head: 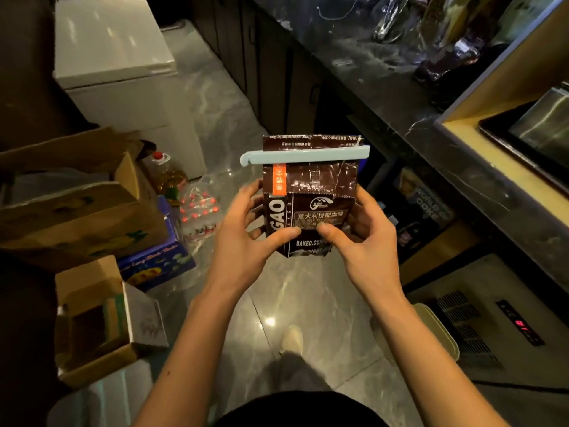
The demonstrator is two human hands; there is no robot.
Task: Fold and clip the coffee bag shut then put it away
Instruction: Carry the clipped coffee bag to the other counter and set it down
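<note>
— Where do our fingers sit?

— Our left hand [246,238] and right hand [363,241] both grip the coffee bag [311,204], thumbs pressed flat on its printed front, nearly tip to tip, the other fingers curled behind its side edges. Neither hand is spread wide; both are closed around the bag.

— And the bag itself?

— We hold it upright in the air in front of us, above the floor [308,303], resting on nothing. Its top is folded over, and the pale blue clip [304,157] lies level across the fold, sticking out past both side edges, further on the left.

— Our arms?

— Both forearms reach forward and slightly inward, wrists bent up.

— Room around us?

— Open floor lies straight ahead under the bag. The dark counter [431,127] runs along our right, its edge near the bag's right side. Cardboard boxes [77,208] crowd the left, with a white appliance [123,72] beyond them.
</note>
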